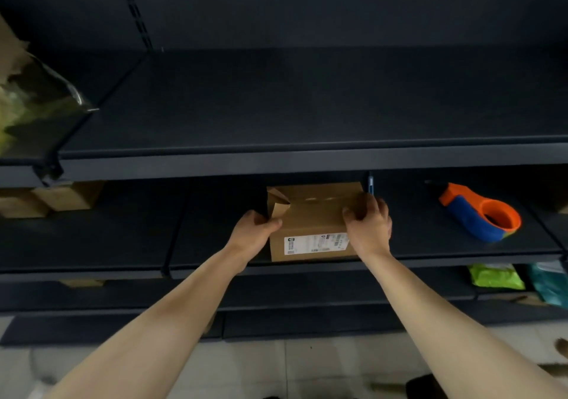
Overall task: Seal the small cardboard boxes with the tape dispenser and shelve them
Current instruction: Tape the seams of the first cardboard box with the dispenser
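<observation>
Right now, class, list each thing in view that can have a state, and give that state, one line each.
small cardboard box: on the middle shelf, top flaps folded down, left end flap sticking up loose.
tape dispenser: lying on that shelf, right of the box, untouched.
left hand: grips the box's left end.
right hand: grips the box's right end.

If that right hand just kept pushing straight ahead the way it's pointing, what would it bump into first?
The cardboard box: the right hand grips its right end, so they are in contact now. Just beyond the hand stands a thin blue object, though how far behind is unclear.
</observation>
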`<state>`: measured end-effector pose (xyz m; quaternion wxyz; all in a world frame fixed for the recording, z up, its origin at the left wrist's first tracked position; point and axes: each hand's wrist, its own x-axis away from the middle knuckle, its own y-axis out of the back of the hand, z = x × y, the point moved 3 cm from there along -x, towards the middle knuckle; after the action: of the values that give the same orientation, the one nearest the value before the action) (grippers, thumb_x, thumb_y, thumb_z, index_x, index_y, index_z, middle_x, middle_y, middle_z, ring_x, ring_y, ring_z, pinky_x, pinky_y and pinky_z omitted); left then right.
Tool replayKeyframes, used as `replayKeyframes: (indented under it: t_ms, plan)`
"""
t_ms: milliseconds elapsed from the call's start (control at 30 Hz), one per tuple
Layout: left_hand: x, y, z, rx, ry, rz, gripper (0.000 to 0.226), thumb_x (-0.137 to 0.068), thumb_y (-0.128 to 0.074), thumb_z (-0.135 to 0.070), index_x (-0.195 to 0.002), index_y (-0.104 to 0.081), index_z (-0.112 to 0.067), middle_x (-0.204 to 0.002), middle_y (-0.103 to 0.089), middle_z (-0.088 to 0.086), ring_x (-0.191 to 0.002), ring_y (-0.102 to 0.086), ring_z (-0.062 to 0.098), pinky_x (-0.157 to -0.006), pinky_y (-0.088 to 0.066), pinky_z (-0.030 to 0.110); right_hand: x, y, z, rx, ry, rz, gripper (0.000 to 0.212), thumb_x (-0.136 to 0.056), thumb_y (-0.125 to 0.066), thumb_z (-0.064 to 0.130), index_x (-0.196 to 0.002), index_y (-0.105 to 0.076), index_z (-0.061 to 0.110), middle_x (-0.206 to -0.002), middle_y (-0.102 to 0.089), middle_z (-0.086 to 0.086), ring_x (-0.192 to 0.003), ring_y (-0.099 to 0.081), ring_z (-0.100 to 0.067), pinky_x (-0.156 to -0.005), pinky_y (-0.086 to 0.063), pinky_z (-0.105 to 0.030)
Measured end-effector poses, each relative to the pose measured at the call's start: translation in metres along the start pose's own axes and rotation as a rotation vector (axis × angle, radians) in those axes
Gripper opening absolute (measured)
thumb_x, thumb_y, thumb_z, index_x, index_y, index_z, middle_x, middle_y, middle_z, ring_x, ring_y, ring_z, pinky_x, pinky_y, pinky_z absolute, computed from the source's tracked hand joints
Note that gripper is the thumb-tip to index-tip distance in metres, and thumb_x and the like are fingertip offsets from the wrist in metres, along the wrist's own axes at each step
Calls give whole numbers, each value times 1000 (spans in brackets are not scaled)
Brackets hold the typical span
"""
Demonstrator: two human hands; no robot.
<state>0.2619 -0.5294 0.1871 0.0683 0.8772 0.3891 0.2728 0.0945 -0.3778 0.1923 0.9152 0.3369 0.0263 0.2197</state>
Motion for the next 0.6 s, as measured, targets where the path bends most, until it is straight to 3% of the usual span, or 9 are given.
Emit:
replayKeyframes:
  t_ms: [100, 200, 367, 600]
  plan:
    - [3, -2, -3, 69, 18, -6, 35, -87, -67, -30, -115, -53, -15, -110, -63, 6, -102, -61, 19, -89, -51, 34, -8, 2, 19, 293, 230, -1, 65, -88, -54, 17, -148, -29, 17, -155, -24, -7, -145, -13, -25, -118, 0, -46]
    - [9, -5, -9, 189, 59, -7, 35, -88, -67, -19, -118, -52, -11, -108, -65, 10, -94, -63, 17, -72, -50, 23, -17, -4, 32, 367, 335, 154, 65, -90, -51, 18, -150, -26, 13, -156, -23, -6, -147, -10, -23, -120, -1, -41]
    - [9, -9, -9, 196, 105, -29, 39, -85, -71, -24, -118, -53, -11, -110, -67, 10, -104, -64, 21, -93, -50, 36, -30, -3, 30, 309, 335, 245, 66, -94, -52, 30, -150, -23, 13, -157, -24, -5, -146, -13, -24, -120, -10, -39]
    - [8, -12, -9, 325, 194, -94, 27, -83, -72, -17, -107, -60, -12, -104, -69, 8, -99, -65, 21, -94, -50, 41, -38, 5, 26, 332, 309, 325, 79, -90, -58, 43, -152, -16, 16, -159, -16, -3, -147, -9, -22, -120, -13, -39]
